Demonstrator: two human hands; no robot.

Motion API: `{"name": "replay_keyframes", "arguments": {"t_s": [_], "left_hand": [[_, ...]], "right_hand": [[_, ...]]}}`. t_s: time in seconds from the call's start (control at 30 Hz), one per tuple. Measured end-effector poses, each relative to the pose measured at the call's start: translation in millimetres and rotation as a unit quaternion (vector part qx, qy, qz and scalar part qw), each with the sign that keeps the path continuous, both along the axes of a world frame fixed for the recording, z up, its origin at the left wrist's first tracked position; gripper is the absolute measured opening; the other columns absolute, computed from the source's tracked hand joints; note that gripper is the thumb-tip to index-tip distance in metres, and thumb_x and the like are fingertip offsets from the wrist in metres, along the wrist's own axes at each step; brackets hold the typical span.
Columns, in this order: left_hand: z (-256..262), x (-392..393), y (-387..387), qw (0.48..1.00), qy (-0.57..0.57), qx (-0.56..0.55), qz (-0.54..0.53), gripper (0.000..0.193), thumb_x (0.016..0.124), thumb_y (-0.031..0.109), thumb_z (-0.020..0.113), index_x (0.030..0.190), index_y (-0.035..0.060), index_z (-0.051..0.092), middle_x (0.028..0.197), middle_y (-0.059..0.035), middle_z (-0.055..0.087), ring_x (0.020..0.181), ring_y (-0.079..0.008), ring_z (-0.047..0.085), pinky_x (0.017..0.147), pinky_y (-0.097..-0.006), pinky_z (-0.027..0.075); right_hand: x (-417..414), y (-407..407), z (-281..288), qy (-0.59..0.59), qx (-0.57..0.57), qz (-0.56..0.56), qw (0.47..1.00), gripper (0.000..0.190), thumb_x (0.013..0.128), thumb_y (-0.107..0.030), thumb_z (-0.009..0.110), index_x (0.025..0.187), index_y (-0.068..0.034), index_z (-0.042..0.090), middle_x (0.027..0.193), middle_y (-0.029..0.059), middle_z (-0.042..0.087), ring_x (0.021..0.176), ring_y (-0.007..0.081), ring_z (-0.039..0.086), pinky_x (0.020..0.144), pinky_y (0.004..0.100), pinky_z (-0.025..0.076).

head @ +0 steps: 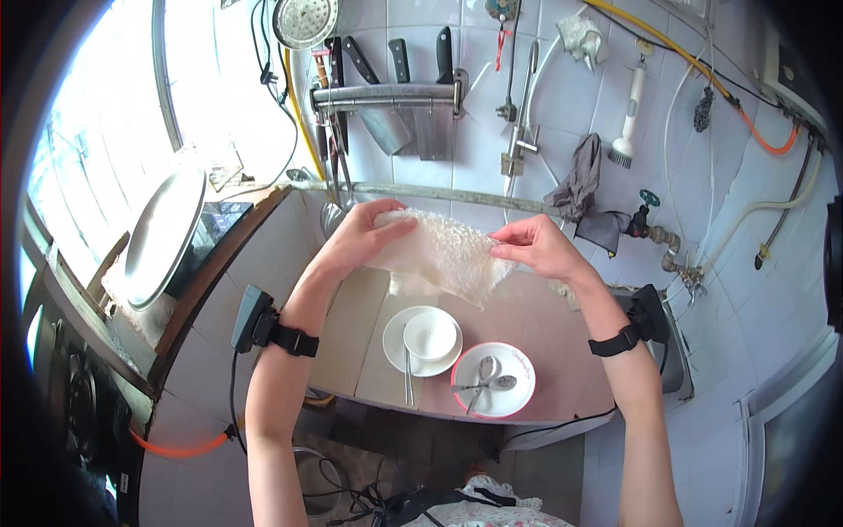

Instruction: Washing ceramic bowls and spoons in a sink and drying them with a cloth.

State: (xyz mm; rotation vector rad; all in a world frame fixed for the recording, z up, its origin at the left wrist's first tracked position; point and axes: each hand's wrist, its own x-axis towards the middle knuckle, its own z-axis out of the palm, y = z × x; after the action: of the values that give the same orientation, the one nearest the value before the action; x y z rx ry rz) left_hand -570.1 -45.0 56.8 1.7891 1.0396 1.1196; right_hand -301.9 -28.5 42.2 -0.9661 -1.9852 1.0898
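A fluffy white cleaning cloth [454, 253] hangs stretched between my two hands above the tiled counter [560, 323]. My left hand [372, 234] pinches its left end between thumb and fingers. At the upper right corner, the thumb and fingertips of my right hand [537, 247] grip the edge. Below the cloth, a small white bowl [430, 334] rests on a white plate [395, 352], with a pair of chopsticks [407, 375] lying across the plate's left side. To the right sits a red-rimmed white bowl [514, 395] holding two metal spoons [486, 379].
Knives [382, 125] hang in a metal wall rack [388, 95] behind the counter. A grey rag [579, 178] hangs near a tap valve [649, 211] on the right. Part of a sink [675, 369] shows beside my right forearm. An oval metal tray [164, 237] leans at the window.
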Motion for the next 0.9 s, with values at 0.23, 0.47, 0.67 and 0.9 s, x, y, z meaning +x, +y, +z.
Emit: {"name": "replay_keyframes", "arguments": {"t_s": [0.23, 0.47, 0.67, 0.9], "left_hand": [[18.7, -5.9, 37.7, 0.992, 0.098, 0.039, -0.068, 0.031, 0.070, 0.020, 0.068, 0.091, -0.0017, 0.061, 0.078, -0.0051, 0.060, 0.072, -0.0098, 0.055, 0.067, -0.0235, 0.044], [24.6, -11.8, 97.7, 0.998, 0.010, 0.029, 0.055, 0.020, 0.078, 0.017, 0.058, 0.091, 0.0016, 0.060, 0.074, -0.0016, 0.058, 0.063, -0.0032, 0.051, 0.054, -0.0182, 0.040], [25.3, -10.5, 156.1, 0.983, 0.033, 0.168, 0.071, 0.019, 0.082, 0.005, 0.044, 0.085, 0.0050, 0.062, 0.072, -0.0014, 0.054, 0.063, -0.0093, 0.050, 0.060, -0.0234, 0.041], [16.0, 25.9, 205.4, 0.884, 0.128, 0.376, 0.247, 0.032, 0.081, 0.003, 0.040, 0.112, 0.0047, 0.049, 0.089, -0.0160, 0.042, 0.079, -0.0300, 0.047, 0.074, -0.0350, 0.038]], "right_hand": [[-10.8, 52.2, 15.4, 0.079, 0.050, -0.027, 0.995, 0.018, 0.081, -0.011, 0.053, 0.095, -0.001, 0.057, 0.081, 0.0020, 0.059, 0.076, 0.0056, 0.053, 0.071, 0.0180, 0.041], [-29.5, 104.5, 39.0, 0.107, 0.106, 0.028, 0.988, 0.018, 0.080, -0.004, 0.046, 0.089, -0.002, 0.062, 0.085, 0.0030, 0.061, 0.083, 0.0067, 0.053, 0.073, 0.0186, 0.040], [-53.2, 154.0, 38.6, 0.028, 0.168, -0.128, 0.977, 0.021, 0.072, -0.003, 0.046, 0.082, -0.004, 0.065, 0.075, 0.0068, 0.061, 0.067, 0.0098, 0.052, 0.061, 0.0240, 0.041], [-83.8, 215.4, 16.4, 0.074, 0.413, -0.247, 0.874, 0.029, 0.078, 0.003, 0.045, 0.103, -0.006, 0.058, 0.096, 0.0165, 0.044, 0.084, 0.0270, 0.049, 0.076, 0.0306, 0.040]]}}
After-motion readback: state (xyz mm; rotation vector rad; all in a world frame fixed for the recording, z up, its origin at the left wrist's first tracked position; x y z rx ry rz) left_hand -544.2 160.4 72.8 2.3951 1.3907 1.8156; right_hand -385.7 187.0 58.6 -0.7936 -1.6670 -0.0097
